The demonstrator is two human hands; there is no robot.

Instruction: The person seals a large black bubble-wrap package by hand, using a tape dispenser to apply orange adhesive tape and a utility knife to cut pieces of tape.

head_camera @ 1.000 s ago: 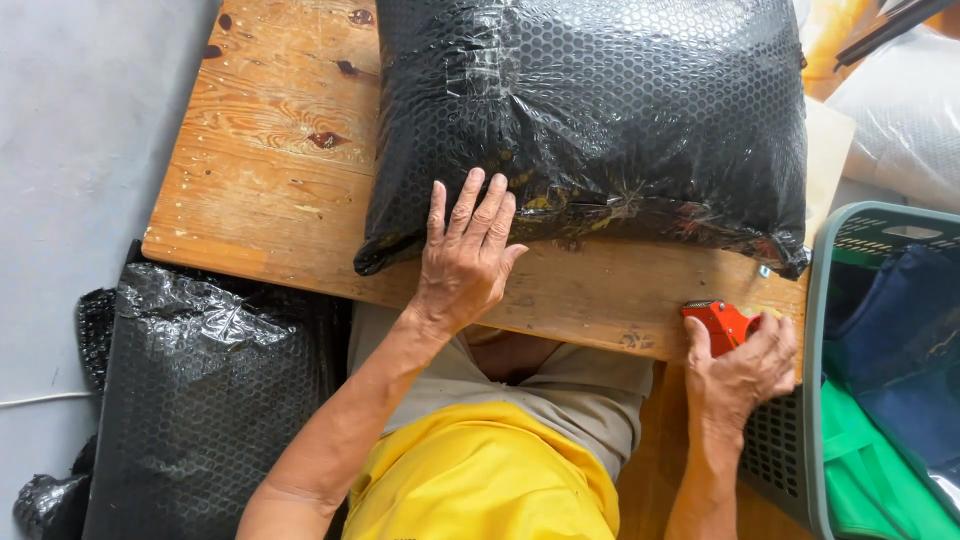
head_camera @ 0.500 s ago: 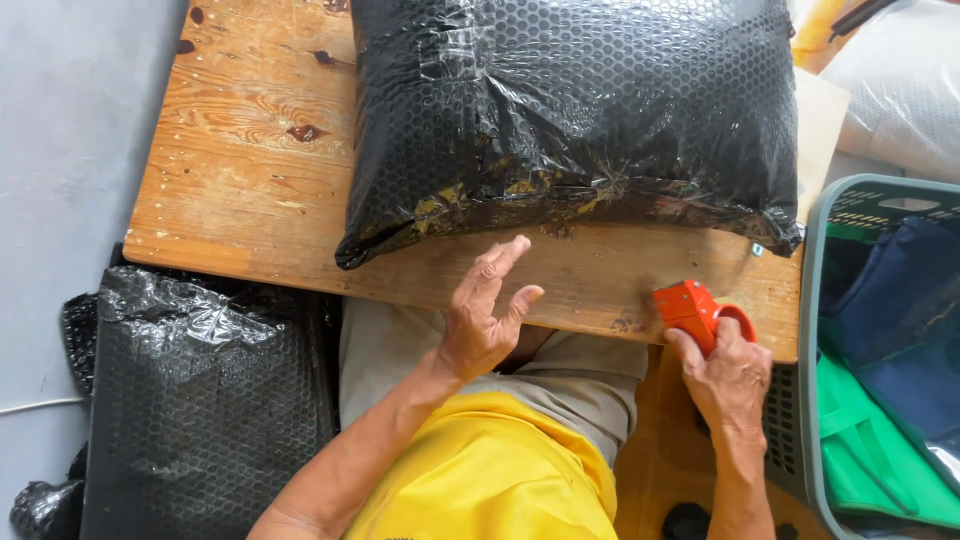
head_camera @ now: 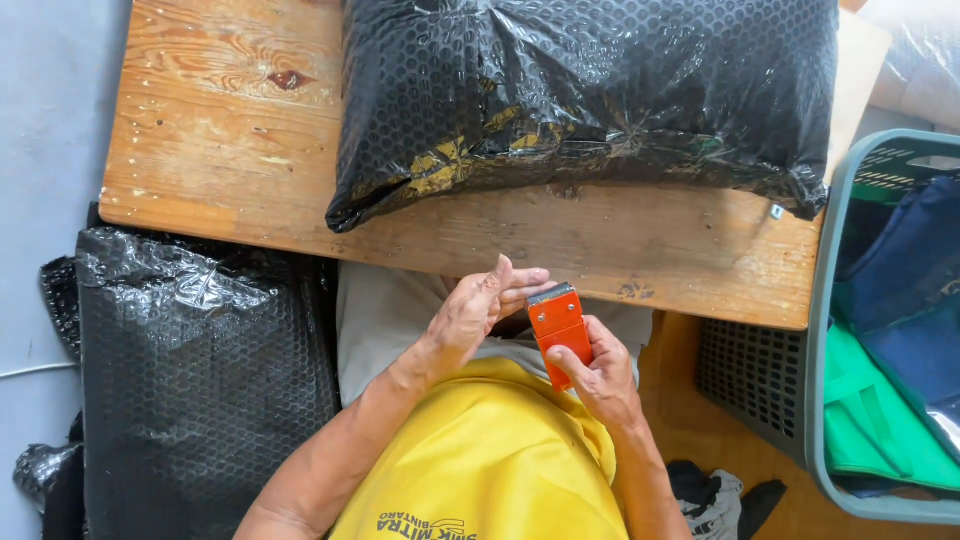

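My right hand (head_camera: 600,375) grips a small orange tape dispenser (head_camera: 558,328) with a metal cutting edge, held upright over my lap. My left hand (head_camera: 478,312) is right beside it, fingers together and touching the dispenser's top left side; whether it pinches tape is hidden. Both hands are below the near edge of a worn wooden table (head_camera: 230,150). On the table lies a big parcel wrapped in black bubble wrap (head_camera: 590,95), its near seam taped.
A roll or stack of black bubble wrap (head_camera: 200,380) lies on the grey floor at my left. A teal plastic basket (head_camera: 830,400) with green and blue fabric stands at my right. Dark cloth scraps (head_camera: 715,495) lie on the floor near my right elbow.
My left hand has left the parcel and table and come down to my lap. My right hand has lifted the orange dispenser off the table edge and brought it left to meet it.
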